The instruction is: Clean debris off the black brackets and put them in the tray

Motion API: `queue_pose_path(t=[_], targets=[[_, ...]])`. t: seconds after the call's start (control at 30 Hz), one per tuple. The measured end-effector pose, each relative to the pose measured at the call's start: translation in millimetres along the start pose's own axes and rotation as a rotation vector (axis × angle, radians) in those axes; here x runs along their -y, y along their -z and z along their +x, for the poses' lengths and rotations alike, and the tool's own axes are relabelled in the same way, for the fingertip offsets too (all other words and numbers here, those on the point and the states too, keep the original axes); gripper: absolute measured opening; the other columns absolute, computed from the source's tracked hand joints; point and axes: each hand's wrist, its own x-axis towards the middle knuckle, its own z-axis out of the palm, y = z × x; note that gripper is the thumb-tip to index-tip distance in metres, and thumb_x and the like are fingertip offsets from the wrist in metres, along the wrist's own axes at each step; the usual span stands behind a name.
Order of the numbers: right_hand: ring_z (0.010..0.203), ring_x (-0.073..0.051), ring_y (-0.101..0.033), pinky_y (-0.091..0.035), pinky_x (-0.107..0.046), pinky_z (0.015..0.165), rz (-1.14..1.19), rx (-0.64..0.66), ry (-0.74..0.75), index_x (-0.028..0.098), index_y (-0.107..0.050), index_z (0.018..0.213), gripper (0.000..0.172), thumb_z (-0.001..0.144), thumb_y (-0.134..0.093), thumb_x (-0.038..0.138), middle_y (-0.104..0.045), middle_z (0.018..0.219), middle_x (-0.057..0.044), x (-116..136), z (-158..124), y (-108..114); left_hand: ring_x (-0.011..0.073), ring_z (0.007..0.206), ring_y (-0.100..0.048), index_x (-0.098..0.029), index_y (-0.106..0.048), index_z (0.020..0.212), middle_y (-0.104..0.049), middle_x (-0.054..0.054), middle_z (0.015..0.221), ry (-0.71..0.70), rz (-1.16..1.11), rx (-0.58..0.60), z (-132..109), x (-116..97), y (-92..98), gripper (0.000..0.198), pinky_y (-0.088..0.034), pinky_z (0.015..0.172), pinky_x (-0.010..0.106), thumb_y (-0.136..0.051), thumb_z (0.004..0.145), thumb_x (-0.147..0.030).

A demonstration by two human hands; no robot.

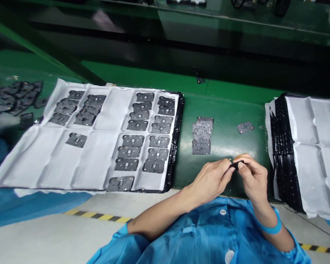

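Between the fingertips of both hands is a small black plate (236, 165), seen nearly edge-on. My left hand (213, 180) pinches one end of it and my right hand (251, 178) pinches the other, close to the bench's front edge. Fingers cover much of the plate, so its full shape is hidden. Just beyond my hands, an overlapping row of flat dark-grey plates (201, 136) with small cutouts lies on the green bench (225, 106). A single similar plate (245, 127) rests further right.
On the left, a white-lined compartment tray (114, 110) holds many dark plates. A stack of black trays (287, 165) with a white liner (316, 121) stands at right. More dark parts (15, 97) are heaped far left, near a blue sleeve. A green post (49, 46) slants across the upper left.
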Motion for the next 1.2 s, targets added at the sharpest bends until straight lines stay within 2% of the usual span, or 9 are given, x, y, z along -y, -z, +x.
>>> queue_pose_path(t=[0.3,0.57,0.73,0.8,0.9,0.97,1.03,1.13,1.2], targets=[[0.078,-0.02,-0.065,-0.047,-0.03,0.064,-0.064,0.027,-0.057,0.023,-0.083,0.091,0.022,0.1,-0.067,0.037,-0.075,0.089,-0.005,-4.4,-1.9,5.7,0.0143,0.064,-0.049,-0.022,-0.052,0.089,-0.055,-0.002,0.073,0.026,-0.053,0.023,2.0,0.1,2.1,0.023,-0.038,0.064,0.028,-0.045,0.11,-0.028],[0.067,-0.015,-0.059,-0.045,-0.029,0.06,-0.024,0.115,-0.071,0.023,-0.083,0.102,0.021,0.097,-0.062,0.027,-0.074,0.098,-0.005,-5.0,0.4,14.4,0.0165,0.065,-0.054,-0.023,-0.052,0.093,-0.057,-0.002,0.073,0.025,-0.023,0.053,7.1,4.6,3.7,0.021,-0.038,0.065,0.029,-0.044,0.111,-0.029],[0.062,-0.014,-0.057,-0.048,-0.03,0.062,-0.06,0.144,-0.005,0.023,-0.083,0.107,0.033,0.097,-0.052,0.016,-0.067,0.084,-0.002,-3.2,6.9,21.7,0.0174,0.067,-0.056,-0.024,-0.051,0.093,-0.058,-0.001,0.076,0.051,0.023,0.06,10.4,5.2,6.1,0.022,-0.038,0.066,0.03,-0.042,0.112,-0.03],[0.068,-0.017,-0.062,-0.052,-0.033,0.068,-0.217,0.051,0.086,0.024,-0.083,0.105,0.036,0.099,-0.048,0.014,-0.067,0.083,-0.003,-1.9,8.2,25.5,0.0176,0.066,-0.055,-0.024,-0.049,0.091,-0.057,-0.001,0.075,0.069,0.038,0.068,11.3,5.3,6.6,0.022,-0.037,0.065,0.03,-0.042,0.111,-0.03],[0.093,-0.023,-0.071,-0.055,-0.039,0.088,-0.434,-0.03,0.178,0.026,-0.082,0.107,0.033,0.105,-0.05,0.018,-0.076,0.101,-0.007,3.2,8.5,31.6,0.0172,0.064,-0.052,-0.024,-0.048,0.092,-0.054,-0.002,0.074,0.093,0.033,0.09,12.5,5.7,7.0,0.02,-0.034,0.063,0.031,-0.043,0.11,-0.028],[0.116,-0.026,-0.07,-0.053,-0.043,0.103,-0.461,0.039,0.161,0.027,-0.079,0.119,0.03,0.108,-0.052,0.024,-0.077,0.119,-0.009,8.2,8.6,34.8,0.0165,0.063,-0.05,-0.023,-0.051,0.094,-0.054,-0.002,0.074,0.086,0.004,0.099,13.6,6.5,7.1,0.017,-0.033,0.063,0.03,-0.043,0.109,-0.026],[0.124,-0.027,-0.068,-0.052,-0.042,0.107,-0.426,0.138,0.123,0.026,-0.075,0.129,0.029,0.11,-0.054,0.029,-0.074,0.131,-0.01,12.6,9.1,36.1,0.0153,0.064,-0.051,-0.023,-0.054,0.095,-0.055,-0.002,0.074,0.068,-0.054,0.096,14.8,7.9,7.4,0.017,-0.035,0.063,0.029,-0.045,0.109,-0.027],[0.093,-0.02,-0.072,-0.057,-0.032,0.085,-0.39,0.195,0.103,0.024,-0.076,0.114,0.019,0.11,-0.059,0.03,-0.076,0.103,-0.006,15.0,9.5,34.3,0.0134,0.066,-0.054,-0.02,-0.061,0.092,-0.059,-0.001,0.076,0.083,-0.197,0.056,15.5,10.6,8.0,0.023,-0.039,0.063,0.026,-0.052,0.109,-0.032],[0.072,-0.016,-0.067,-0.054,-0.028,0.071,-0.369,0.174,0.108,0.023,-0.074,0.097,0.019,0.11,-0.06,0.027,-0.069,0.079,0.0,13.9,8.6,31.4,0.0116,0.067,-0.059,-0.017,-0.067,0.098,-0.065,0.002,0.087,0.121,-0.349,0.005,14.2,11.8,7.6,0.023,-0.043,0.063,0.025,-0.056,0.108,-0.035]])
